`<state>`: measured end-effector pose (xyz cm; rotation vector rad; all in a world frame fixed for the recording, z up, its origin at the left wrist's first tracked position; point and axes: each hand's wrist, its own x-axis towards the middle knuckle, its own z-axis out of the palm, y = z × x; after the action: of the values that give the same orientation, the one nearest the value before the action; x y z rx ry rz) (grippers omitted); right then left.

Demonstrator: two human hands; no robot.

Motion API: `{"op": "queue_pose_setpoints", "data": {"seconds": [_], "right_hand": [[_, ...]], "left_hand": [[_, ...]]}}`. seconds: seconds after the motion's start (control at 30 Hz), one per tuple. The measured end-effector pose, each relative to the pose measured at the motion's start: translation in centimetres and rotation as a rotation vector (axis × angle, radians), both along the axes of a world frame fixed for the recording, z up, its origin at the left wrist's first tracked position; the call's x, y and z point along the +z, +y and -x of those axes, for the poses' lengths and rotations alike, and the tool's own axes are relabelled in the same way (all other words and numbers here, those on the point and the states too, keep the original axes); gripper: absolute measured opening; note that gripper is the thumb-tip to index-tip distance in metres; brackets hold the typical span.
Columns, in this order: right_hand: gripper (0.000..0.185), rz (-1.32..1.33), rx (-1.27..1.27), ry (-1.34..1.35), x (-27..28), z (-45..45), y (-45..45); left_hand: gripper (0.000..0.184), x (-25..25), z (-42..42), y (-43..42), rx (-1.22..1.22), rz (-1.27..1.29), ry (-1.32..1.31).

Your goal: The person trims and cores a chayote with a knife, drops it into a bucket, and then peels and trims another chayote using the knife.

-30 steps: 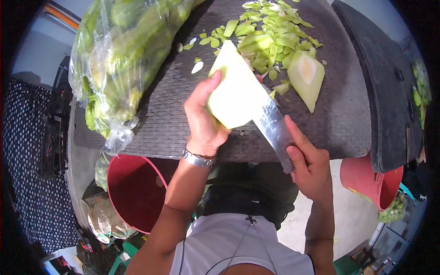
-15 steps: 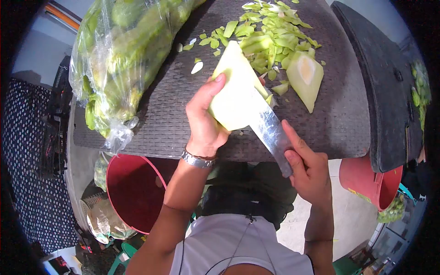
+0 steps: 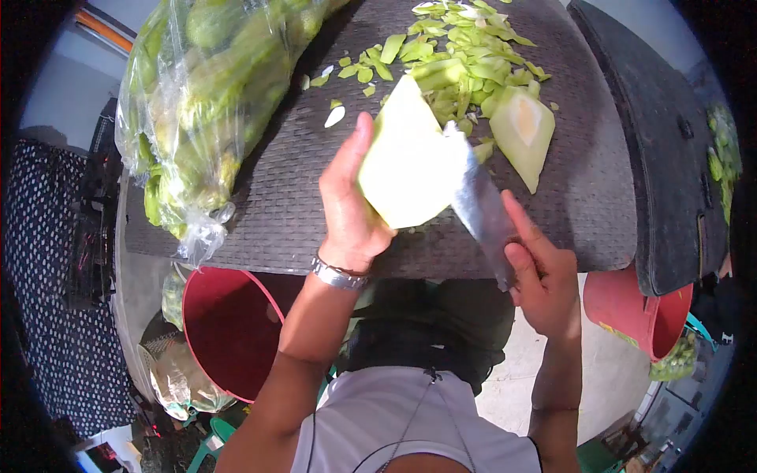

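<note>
My left hand [image 3: 351, 197] grips a pale, peeled piece of green fruit or vegetable [image 3: 406, 162], thumb along its left edge, fingers hidden beneath it. My right hand [image 3: 542, 264] is closed round the handle end of a broad-bladed knife [image 3: 482, 197], index finger along the blade. The blade's upper part lies at the right edge of the peeled piece; whether it touches is hard to tell. Beyond them is a heap of green peelings [image 3: 465, 71]. Another peeled piece [image 3: 522, 130], with a whitish oval core showing, rests beside the heap on the dark woven-textured tabletop [image 3: 292, 189].
A clear plastic bag [image 3: 221, 102] of green produce lies on the table's left. Below the table edge stand a red bucket [image 3: 229, 339] at left and another red bucket [image 3: 643, 315] at right. A black padded panel [image 3: 658, 150] borders the table's right side.
My right hand and the knife have shifted slightly right, and the blade has turned. The peeled piece has tilted to face up more, and my left thumb has lifted to its edge.
</note>
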<state>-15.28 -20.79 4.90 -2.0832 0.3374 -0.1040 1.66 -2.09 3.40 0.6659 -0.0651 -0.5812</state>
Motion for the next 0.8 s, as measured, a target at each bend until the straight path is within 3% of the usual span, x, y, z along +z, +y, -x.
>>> {"op": "queue_pose_setpoints", "data": {"seconds": [0.07,0.17,0.23,0.3,0.47,0.57,0.7,0.8], "right_hand": [[0.059,-0.179,-0.14,0.113,0.1,0.1,0.1],[0.058,-0.185,-0.311,0.175,0.4,-1.2,1.4],[0.056,0.112,-0.191,-0.035,-1.0,-1.5,1.2],[0.054,0.272,-0.088,-0.148,-1.2,-2.1,1.0],[0.048,0.284,0.036,-0.146,1.1,-3.0,2.0],[0.041,0.022,0.003,-0.048,0.3,-2.8,4.3],[0.027,0.218,-0.003,-0.312,-2.4,-3.3,6.3],[0.033,0.242,0.117,-0.335,-1.1,-4.0,6.8]], "left_hand": [[0.057,-0.1,-0.3,0.0,-0.007,-0.084,-0.037],[0.049,-0.2,-0.8,-0.6,0.093,-0.178,-0.042],[0.048,-0.5,-1.4,-0.8,0.194,-0.26,-0.081],[0.046,-0.8,-2.0,-0.5,0.272,-0.181,-0.061],[0.054,-0.9,-2.0,0.9,0.229,0.019,0.004],[0.06,-1.1,-1.8,0.8,0.202,0.089,0.049],[0.06,-1.9,-1.7,-0.2,0.23,0.126,0.073],[0.061,-1.9,-0.9,-0.6,0.21,0.128,0.111]]}}
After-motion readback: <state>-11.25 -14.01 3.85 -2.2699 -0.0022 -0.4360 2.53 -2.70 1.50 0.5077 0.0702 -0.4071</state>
